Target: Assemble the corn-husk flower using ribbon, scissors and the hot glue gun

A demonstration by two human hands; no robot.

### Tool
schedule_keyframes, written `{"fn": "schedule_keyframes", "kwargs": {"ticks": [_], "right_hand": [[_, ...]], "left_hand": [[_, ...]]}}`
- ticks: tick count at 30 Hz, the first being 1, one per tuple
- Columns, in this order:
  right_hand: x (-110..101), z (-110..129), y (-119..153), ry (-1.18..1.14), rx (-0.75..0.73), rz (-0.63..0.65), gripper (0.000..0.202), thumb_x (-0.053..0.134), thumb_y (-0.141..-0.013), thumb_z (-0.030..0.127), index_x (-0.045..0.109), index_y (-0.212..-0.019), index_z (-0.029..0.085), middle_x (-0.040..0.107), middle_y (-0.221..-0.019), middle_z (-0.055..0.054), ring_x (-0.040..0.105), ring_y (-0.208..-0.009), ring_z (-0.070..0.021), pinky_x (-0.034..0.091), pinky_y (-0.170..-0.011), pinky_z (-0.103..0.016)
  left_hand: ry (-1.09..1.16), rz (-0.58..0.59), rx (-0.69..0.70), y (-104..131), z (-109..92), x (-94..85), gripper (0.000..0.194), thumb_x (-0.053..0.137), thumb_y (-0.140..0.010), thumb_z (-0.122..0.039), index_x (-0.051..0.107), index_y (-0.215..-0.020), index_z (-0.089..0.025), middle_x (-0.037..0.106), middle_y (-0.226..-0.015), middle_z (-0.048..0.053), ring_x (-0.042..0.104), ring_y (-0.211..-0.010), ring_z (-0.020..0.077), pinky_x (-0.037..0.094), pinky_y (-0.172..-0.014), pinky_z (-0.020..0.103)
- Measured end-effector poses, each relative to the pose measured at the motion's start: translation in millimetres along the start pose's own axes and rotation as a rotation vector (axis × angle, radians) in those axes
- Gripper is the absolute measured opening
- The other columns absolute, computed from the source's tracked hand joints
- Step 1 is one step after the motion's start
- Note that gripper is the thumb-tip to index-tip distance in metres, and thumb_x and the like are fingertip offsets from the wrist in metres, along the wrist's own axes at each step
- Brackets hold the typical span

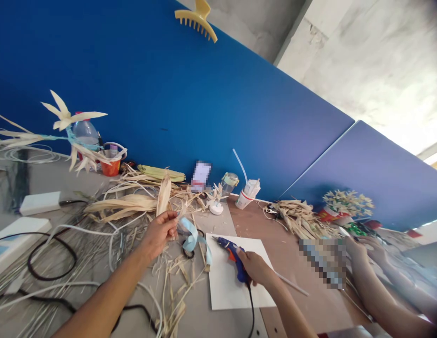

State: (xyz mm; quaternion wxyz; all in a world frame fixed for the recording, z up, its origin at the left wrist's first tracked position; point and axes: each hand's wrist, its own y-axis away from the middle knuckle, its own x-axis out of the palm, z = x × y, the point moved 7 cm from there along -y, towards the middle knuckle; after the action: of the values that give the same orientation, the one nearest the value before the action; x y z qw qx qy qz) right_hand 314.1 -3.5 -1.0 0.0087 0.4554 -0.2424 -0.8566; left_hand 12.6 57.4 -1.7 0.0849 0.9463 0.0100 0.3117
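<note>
My right hand [253,266] is wrapped round the handle of a blue glue gun [236,258] with an orange trigger. The gun lies over a white sheet [222,293], its nozzle pointing up and left, and a black cord hangs from the handle. To the left, my left hand [165,227] has its fingers pinched together above the table. A thin pale strip shows at the fingertips, too small to make out clearly. Beside that hand are a light blue ribbon [191,234] and a dried corn husk [164,192] standing up behind it.
Husk scraps [176,272], wires and white cables cover the left. A power strip [19,244] lies far left. Behind stand a red bucket [111,166], a white cup [245,197] and a jar [230,182]. Another person's hands [357,251] are at the right, near a husk pile [303,218].
</note>
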Motion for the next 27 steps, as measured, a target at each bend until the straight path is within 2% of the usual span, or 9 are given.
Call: {"fn": "schedule_keyframes", "kwargs": {"ticks": [2, 3, 5, 6, 8, 12, 15, 20, 27], "right_hand": [[-19, 19, 10, 0.176, -0.138, -0.250, 0.031, 0.041, -0.086, 0.037, 0.057, -0.070, 0.016, 0.061, -0.064, -0.011, 0.062, -0.063, -0.0235, 0.044, -0.062, -0.035], [-24, 32, 16, 0.179, -0.237, -0.345, 0.026, 0.043, -0.085, 0.033, 0.058, -0.071, 0.017, 0.063, -0.073, -0.012, 0.062, -0.072, -0.0236, 0.044, -0.068, -0.035], [-23, 57, 27, 0.018, -0.448, -0.396, 0.025, 0.041, -0.085, 0.030, 0.062, -0.079, 0.017, 0.065, -0.088, -0.013, 0.061, -0.084, -0.0227, 0.043, -0.076, -0.034], [-19, 70, 31, -0.109, -0.535, -0.369, 0.027, 0.041, -0.085, 0.032, 0.063, -0.083, 0.017, 0.065, -0.090, -0.012, 0.060, -0.086, -0.0220, 0.044, -0.078, -0.033], [-5, 91, 29, -0.357, -0.590, -0.287, 0.029, 0.044, -0.084, 0.037, 0.065, -0.092, 0.018, 0.067, -0.094, -0.010, 0.061, -0.089, -0.0218, 0.045, -0.078, -0.032], [31, 129, 11, -0.670, -0.582, -0.146, 0.033, 0.052, -0.079, 0.042, 0.067, -0.095, 0.017, 0.068, -0.097, -0.008, 0.059, -0.091, -0.0213, 0.043, -0.082, -0.032], [55, 149, 1, -0.791, -0.552, -0.008, 0.032, 0.054, -0.077, 0.042, 0.067, -0.091, 0.016, 0.067, -0.082, -0.004, 0.058, -0.076, -0.0168, 0.042, -0.072, -0.028], [79, 160, -6, -0.948, -0.424, 0.151, 0.022, 0.058, -0.069, 0.037, 0.060, -0.062, 0.016, 0.050, -0.047, 0.005, 0.040, -0.046, -0.0089, 0.031, -0.052, -0.023], [89, 160, -11, -1.067, -0.375, 0.121, 0.018, 0.062, -0.061, 0.032, 0.063, -0.063, 0.014, 0.046, -0.041, 0.006, 0.034, -0.040, -0.0067, 0.022, -0.045, -0.022]], "left_hand": [[-0.004, 0.002, 0.000, -1, 1, -0.2, 0.029, 0.075, -0.054, -0.020, 0.058, -0.077, -0.015, 0.048, -0.052, -0.009, 0.037, -0.040, 0.0015, 0.030, -0.042, 0.016], [-0.006, 0.006, 0.000, -1, 2, 0.0, 0.029, 0.075, -0.054, -0.020, 0.058, -0.077, -0.015, 0.048, -0.051, -0.009, 0.037, -0.040, 0.0016, 0.030, -0.042, 0.016], [-0.006, 0.026, -0.001, -1, 4, 1.3, 0.029, 0.076, -0.054, -0.020, 0.059, -0.077, -0.015, 0.048, -0.051, -0.009, 0.036, -0.039, 0.0017, 0.030, -0.042, 0.016], [-0.004, 0.041, -0.005, -1, 5, 2.4, 0.029, 0.076, -0.054, -0.020, 0.059, -0.077, -0.015, 0.048, -0.051, -0.009, 0.036, -0.039, 0.0016, 0.030, -0.042, 0.017], [-0.004, 0.064, -0.012, 0, 7, 4.5, 0.030, 0.077, -0.054, -0.021, 0.059, -0.077, -0.015, 0.049, -0.053, -0.008, 0.036, -0.039, 0.0015, 0.030, -0.041, 0.017], [-0.051, 0.078, -0.005, 1, 7, 6.9, 0.031, 0.078, -0.054, -0.022, 0.059, -0.078, -0.014, 0.050, -0.055, -0.008, 0.036, -0.039, 0.0015, 0.029, -0.041, 0.017], [-0.085, 0.071, 0.007, 1, 6, 7.3, 0.031, 0.077, -0.055, -0.024, 0.059, -0.078, -0.014, 0.050, -0.055, -0.008, 0.036, -0.039, 0.0017, 0.029, -0.041, 0.017], [-0.169, 0.045, 0.029, 0, 7, 4.5, 0.031, 0.075, -0.056, -0.027, 0.058, -0.079, -0.014, 0.049, -0.054, -0.008, 0.035, -0.039, 0.0029, 0.028, -0.041, 0.018], [-0.282, 0.015, 0.076, -1, 6, 3.4, 0.028, 0.072, -0.059, -0.031, 0.059, -0.079, -0.015, 0.047, -0.049, -0.008, 0.036, -0.040, 0.0054, 0.028, -0.041, 0.019]]}}
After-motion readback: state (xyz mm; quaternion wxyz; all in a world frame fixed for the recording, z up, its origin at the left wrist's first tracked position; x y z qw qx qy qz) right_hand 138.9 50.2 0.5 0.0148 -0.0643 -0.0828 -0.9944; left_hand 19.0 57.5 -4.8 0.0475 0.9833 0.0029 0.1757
